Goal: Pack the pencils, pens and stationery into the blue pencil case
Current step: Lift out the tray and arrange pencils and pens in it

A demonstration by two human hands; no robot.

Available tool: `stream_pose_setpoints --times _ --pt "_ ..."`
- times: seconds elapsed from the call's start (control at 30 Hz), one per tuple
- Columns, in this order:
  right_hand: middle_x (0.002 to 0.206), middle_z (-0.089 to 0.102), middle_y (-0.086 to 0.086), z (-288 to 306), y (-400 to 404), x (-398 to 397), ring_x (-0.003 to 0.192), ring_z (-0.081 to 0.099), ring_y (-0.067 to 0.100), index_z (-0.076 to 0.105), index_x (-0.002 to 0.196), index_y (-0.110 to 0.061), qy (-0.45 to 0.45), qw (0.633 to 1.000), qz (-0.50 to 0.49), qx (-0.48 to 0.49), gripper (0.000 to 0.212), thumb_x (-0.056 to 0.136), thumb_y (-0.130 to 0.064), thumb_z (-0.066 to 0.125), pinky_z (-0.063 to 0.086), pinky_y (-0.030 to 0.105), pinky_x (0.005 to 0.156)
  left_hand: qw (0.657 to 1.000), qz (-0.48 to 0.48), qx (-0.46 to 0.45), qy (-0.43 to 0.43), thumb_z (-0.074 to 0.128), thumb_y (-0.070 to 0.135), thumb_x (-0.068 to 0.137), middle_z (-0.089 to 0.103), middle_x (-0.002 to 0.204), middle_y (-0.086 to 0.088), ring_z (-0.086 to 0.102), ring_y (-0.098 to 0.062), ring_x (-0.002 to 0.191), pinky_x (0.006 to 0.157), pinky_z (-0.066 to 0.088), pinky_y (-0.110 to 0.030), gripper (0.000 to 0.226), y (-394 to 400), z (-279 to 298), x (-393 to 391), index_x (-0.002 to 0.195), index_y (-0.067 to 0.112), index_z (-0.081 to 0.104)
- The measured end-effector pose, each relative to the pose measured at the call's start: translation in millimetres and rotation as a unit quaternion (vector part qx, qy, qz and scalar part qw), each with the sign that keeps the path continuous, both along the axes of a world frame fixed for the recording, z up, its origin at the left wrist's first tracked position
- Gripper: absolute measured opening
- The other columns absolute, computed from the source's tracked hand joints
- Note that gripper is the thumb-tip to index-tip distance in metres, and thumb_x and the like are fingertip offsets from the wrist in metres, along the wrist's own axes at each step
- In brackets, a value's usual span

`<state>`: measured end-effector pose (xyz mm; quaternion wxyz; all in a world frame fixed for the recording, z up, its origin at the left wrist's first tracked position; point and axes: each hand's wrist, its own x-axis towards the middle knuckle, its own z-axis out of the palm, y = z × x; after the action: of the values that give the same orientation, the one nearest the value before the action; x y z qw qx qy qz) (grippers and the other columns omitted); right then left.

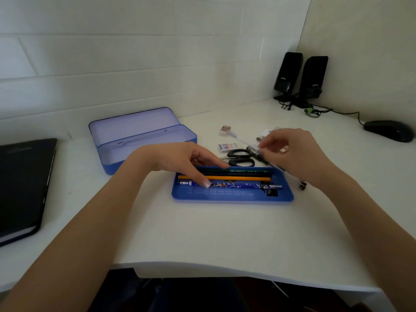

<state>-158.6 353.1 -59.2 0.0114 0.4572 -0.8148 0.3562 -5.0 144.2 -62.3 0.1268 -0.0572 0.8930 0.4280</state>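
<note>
1. Blue pencil case (144, 140): it stood open at the back of the white counter (213, 239), its hinged lid laid back toward the wall. The visible part of its deep base held nothing.
2. Blue tray (234, 197): this shallow insert lay on the counter in front of the case, apart from it. It held, from far side to near, a dark green pencil (247, 171), an orange pencil (238, 178) and a blue patterned pen (229, 183), all lengthwise and side by side. A small dark item at the tray's right end was too blurred to identify.
3. Your left hand (186, 159): it reached over the tray, fingers (206, 183) spread apart, one fingertip pressing on the patterned pen and another touching the green pencil.
4. Your right hand (292, 152): it hovered over the tray's far right corner, fingers pinched together on a clear slim pen (244, 140) that pointed back and left.
5. Loose stationery behind the tray: black-handled scissors (239, 157), a small boxed eraser (227, 147), a pinkish sharpener-like piece (225, 129), and several dark pens (258, 154) partly hidden by your right hand.
6. Other items: a black notebook (22, 188) at far left, two black speakers (300, 78) in the corner, and a black mouse (388, 130) at far right.
</note>
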Motion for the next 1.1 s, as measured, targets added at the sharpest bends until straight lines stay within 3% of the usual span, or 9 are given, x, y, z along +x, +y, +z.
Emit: stream_pose_setpoints --times 0.1,0.2,0.37,0.53,0.67,0.73,0.8,0.97,1.1 --pt "0.074 0.067 -0.009 -1 -2 14 0.07 0.062 0.007 0.072 0.084 -0.022 -0.025 0.995 0.1 0.012 0.012 0.077 -0.011 0.071 0.054 0.02 0.066 0.999 0.004 -0.031 0.009 0.082 0.022 0.069 0.061 0.126 0.018 0.053 0.003 0.119 0.101 0.04 -0.017 0.063 1 -1 -1 0.125 0.038 0.057" --pt "0.073 0.065 -0.011 1 -1 20 0.07 0.059 0.004 0.072 0.083 -0.022 -0.028 0.989 0.143 0.015 0.012 0.077 -0.011 0.071 0.051 0.017 0.063 0.998 0.03 -0.041 0.04 0.079 0.014 0.074 0.068 0.114 0.013 0.062 -0.004 0.105 0.091 0.048 -0.015 0.052 2 -1 -3 0.119 0.033 0.062" --pt "0.075 0.065 -0.008 -4 -5 33 0.071 0.058 0.008 0.074 0.084 -0.021 -0.001 0.972 0.221 0.082 0.01 0.078 -0.014 0.071 0.045 0.011 0.062 0.999 0.029 0.001 0.038 0.072 0.001 0.078 0.068 0.118 0.009 0.063 -0.005 0.108 0.092 0.049 -0.017 0.047 0 -2 -1 0.116 0.027 0.065" --pt "0.075 0.062 -0.011 -18 -19 41 0.065 0.053 0.007 0.073 0.084 -0.024 0.071 0.971 0.208 0.095 0.006 0.078 -0.024 0.072 0.047 0.026 0.062 0.998 0.011 0.064 0.017 0.066 -0.009 0.08 0.069 0.112 0.014 0.063 -0.003 0.108 0.087 0.049 -0.014 0.048 -4 -1 0 0.115 0.025 0.064" --pt "0.068 0.052 -0.02 -22 -29 53 0.064 0.048 -0.003 0.072 0.084 -0.025 0.104 0.974 0.189 0.074 0.005 0.081 -0.027 0.07 0.039 0.018 0.057 0.997 0.003 0.068 0.022 0.062 -0.008 0.082 0.066 0.122 0.005 0.059 -0.009 0.117 0.1 0.046 -0.022 0.045 -5 -2 0 0.114 0.023 0.064" --pt "0.07 0.049 -0.018 -25 -34 56 0.065 0.045 -0.001 0.07 0.084 -0.025 0.121 0.976 0.167 0.073 0.005 0.082 -0.028 0.067 0.038 0.022 0.06 0.997 0.001 0.077 0.021 0.061 -0.005 0.085 0.066 0.123 0.005 0.057 -0.006 0.119 0.099 0.045 -0.019 0.039 -4 -2 1 0.116 0.02 0.063" --pt "0.071 0.049 -0.016 -28 -37 57 0.07 0.046 0.004 0.069 0.085 -0.026 0.118 0.978 0.158 0.065 0.004 0.082 -0.028 0.067 0.043 0.028 0.064 0.997 -0.009 0.076 0.014 0.063 -0.001 0.085 0.066 0.122 0.007 0.057 -0.003 0.118 0.097 0.044 -0.016 0.037 -3 -1 1 0.116 0.019 0.063" --pt "0.067 0.049 -0.009 -31 -39 53 0.06 0.044 0.007 0.057 0.095 -0.023 0.081 0.98 0.171 0.054 0.018 0.082 -0.025 0.068 0.048 0.041 0.064 0.999 -0.02 0.03 0.009 0.071 -0.002 0.078 0.069 0.114 0.003 0.062 -0.004 0.104 0.089 0.044 -0.015 0.034 -1 -1 0 0.107 0.016 0.067" --pt "0.067 0.052 -0.007 -27 -34 46 0.057 0.044 0.008 0.059 0.093 -0.022 0.046 0.982 0.182 0.039 0.017 0.081 -0.026 0.07 0.046 0.034 0.061 1.0 -0.002 0.015 0.023 0.07 -0.001 0.079 0.07 0.114 0.005 0.064 -0.006 0.104 0.09 0.046 -0.015 0.039 3 -2 -2 0.114 0.017 0.067"
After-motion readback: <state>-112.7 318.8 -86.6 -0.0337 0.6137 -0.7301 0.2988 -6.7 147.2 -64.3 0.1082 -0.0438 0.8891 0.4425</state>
